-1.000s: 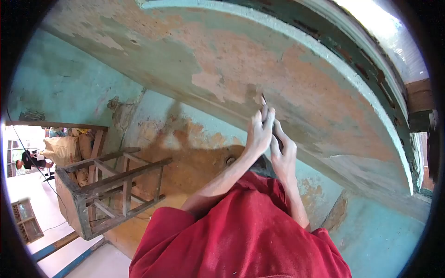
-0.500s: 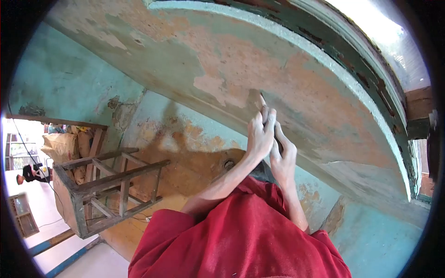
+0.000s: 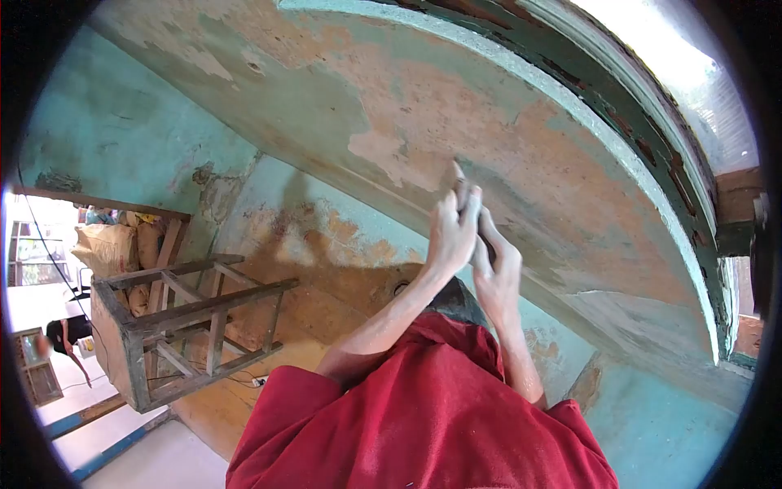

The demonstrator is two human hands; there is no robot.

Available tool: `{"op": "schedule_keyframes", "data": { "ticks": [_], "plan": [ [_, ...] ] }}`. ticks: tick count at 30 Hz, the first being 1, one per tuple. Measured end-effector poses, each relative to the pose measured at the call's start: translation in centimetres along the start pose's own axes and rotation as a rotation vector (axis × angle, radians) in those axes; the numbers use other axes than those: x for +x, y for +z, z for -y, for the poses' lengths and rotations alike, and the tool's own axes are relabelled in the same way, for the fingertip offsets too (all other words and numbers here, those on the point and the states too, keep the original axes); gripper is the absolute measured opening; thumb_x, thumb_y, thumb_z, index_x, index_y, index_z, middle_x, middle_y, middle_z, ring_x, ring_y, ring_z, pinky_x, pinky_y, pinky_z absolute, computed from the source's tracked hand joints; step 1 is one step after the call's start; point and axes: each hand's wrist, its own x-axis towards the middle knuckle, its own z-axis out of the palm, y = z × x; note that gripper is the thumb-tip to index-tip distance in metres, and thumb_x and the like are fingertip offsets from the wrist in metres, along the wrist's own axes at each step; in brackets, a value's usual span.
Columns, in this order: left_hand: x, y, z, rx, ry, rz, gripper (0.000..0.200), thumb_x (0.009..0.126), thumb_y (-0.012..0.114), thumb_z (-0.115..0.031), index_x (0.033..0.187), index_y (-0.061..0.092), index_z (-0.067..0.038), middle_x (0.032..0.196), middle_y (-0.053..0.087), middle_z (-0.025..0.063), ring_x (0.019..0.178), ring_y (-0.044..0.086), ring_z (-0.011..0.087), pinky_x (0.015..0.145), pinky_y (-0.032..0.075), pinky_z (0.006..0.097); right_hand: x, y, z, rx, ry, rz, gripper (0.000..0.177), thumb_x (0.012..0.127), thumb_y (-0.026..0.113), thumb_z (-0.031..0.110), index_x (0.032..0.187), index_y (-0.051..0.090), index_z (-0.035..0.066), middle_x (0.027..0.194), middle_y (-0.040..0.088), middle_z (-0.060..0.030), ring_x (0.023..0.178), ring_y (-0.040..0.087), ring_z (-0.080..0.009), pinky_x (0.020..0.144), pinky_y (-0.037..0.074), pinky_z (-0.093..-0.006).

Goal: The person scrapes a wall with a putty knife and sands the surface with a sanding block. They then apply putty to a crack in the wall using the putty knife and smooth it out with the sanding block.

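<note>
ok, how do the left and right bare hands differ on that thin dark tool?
The left hand grips higher, near the tip of the thin dark tool; the right hand grips lower. The left forearm slants in from the left; the right forearm rises steeper. Both are bare, shut on the tool and raised to the peeling turquoise-and-orange wall.

Old building undergoing renovation; turquoise paint flaking off plaster wall [image 3: 489,122]; rough wooden stand [image 3: 195,326] and sacks [image 3: 106,248] sitting nearby.
</note>
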Motion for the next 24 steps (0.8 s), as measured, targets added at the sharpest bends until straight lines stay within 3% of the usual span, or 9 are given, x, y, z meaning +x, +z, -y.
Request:
{"op": "schedule_keyframes", "data": {
  "ticks": [2,3,5,14,17,19,21,23,24],
  "plan": [
    [-0.9,2.0,2.1,-0.04,0.135,0.049,0.049,0.101,0.055,-0.036,0.084,0.057,0.01,0.067,0.058,0.0231,0.064,0.062,0.0288,0.058,0.046,0.0422,-0.7,-1.5,0.8,0.049,-0.021,-0.026,0.042,0.091,0.051,0.002,0.132,0.055,-0.006,0.113,0.066,-0.0291,0.102,0.069,-0.0303,0.09,0.049,-0.0343],
    [-0.8,2.9,1.4,-0.063,0.275,-0.102,0.051,0.1,0.056,-0.037,0.084,0.057,0.011,0.068,0.058,0.0269,0.067,0.064,0.0331,0.059,0.046,0.0428,-0.3,-1.6,1.3,0.091,0.05,-0.001,0.041,0.091,0.051,0.001,0.131,0.055,-0.006,0.112,0.066,-0.0296,0.102,0.069,-0.0311,0.09,0.049,-0.0343],
    [0.4,1.0,1.7,0.068,-0.014,0.02,0.05,0.1,0.055,-0.037,0.084,0.058,0.011,0.07,0.06,0.0281,0.069,0.065,0.0357,0.062,0.046,0.0424,0.5,-0.3,-0.4,-0.074,0.015,-0.005,0.041,0.091,0.05,0.001,0.131,0.055,-0.006,0.112,0.065,-0.0304,0.101,0.069,-0.0314,0.09,0.049,-0.0341],
    [0.5,0.7,3.2,-0.014,-0.005,0.005,0.051,0.101,0.056,-0.034,0.08,0.057,0.012,0.064,0.058,0.0236,0.06,0.061,0.0305,0.057,0.046,0.0431,0.3,0.0,0.0,-0.075,0.103,0.033,0.043,0.09,0.052,0.0,0.132,0.055,-0.006,0.112,0.066,-0.0302,0.103,0.068,-0.0374,0.09,0.05,-0.0358],
    [-0.9,2.4,4.7,-0.06,0.039,0.037,0.051,0.101,0.055,-0.034,0.078,0.056,0.011,0.062,0.058,0.0223,0.058,0.06,0.0301,0.056,0.045,0.043,-1.0,-1.1,-0.3,-0.107,0.055,0.013,0.044,0.091,0.05,0.0,0.135,0.052,-0.008,0.125,0.062,-0.0285,0.115,0.063,-0.023,0.096,0.046,-0.0318],
    [-0.2,2.8,4.4,-0.014,0.167,-0.042,0.051,0.101,0.055,-0.035,0.077,0.055,0.01,0.063,0.058,0.0218,0.057,0.057,0.0276,0.055,0.043,0.0426,-0.1,-1.3,0.0,-0.029,0.152,0.056,0.045,0.091,0.051,0.0,0.135,0.052,-0.008,0.127,0.061,-0.0291,0.116,0.064,-0.0246,0.097,0.046,-0.0321],
    [0.6,1.4,4.6,0.016,-0.051,-0.035,0.05,0.101,0.055,-0.035,0.08,0.055,0.011,0.066,0.059,0.0233,0.062,0.061,0.0309,0.058,0.045,0.045,0.6,0.3,-1.0,-0.13,0.096,0.068,0.045,0.09,0.051,-0.001,0.135,0.052,-0.008,0.127,0.061,-0.0283,0.119,0.062,-0.0269,0.099,0.045,-0.0322],
    [-0.5,1.1,4.6,-0.004,-0.09,0.021,0.05,0.101,0.055,-0.035,0.083,0.056,0.011,0.07,0.061,0.0255,0.069,0.065,0.0334,0.063,0.047,0.0444,-0.8,0.6,-1.9,-0.112,0.066,0.047,0.046,0.09,0.05,-0.001,0.135,0.052,-0.007,0.125,0.063,-0.0278,0.118,0.063,-0.0287,0.098,0.045,-0.0325],
    [-1.2,2.0,5.2,0.011,-0.061,0.011,0.048,0.101,0.055,-0.036,0.084,0.057,0.009,0.07,0.059,0.017,0.069,0.06,0.0242,0.062,0.047,0.0399,-1.3,0.0,-1.8,-0.11,0.02,0.003,0.045,0.089,0.052,-0.001,0.133,0.054,-0.006,0.113,0.064,-0.029,0.107,0.065,-0.0355,0.091,0.048,-0.0351]
  ]
}}
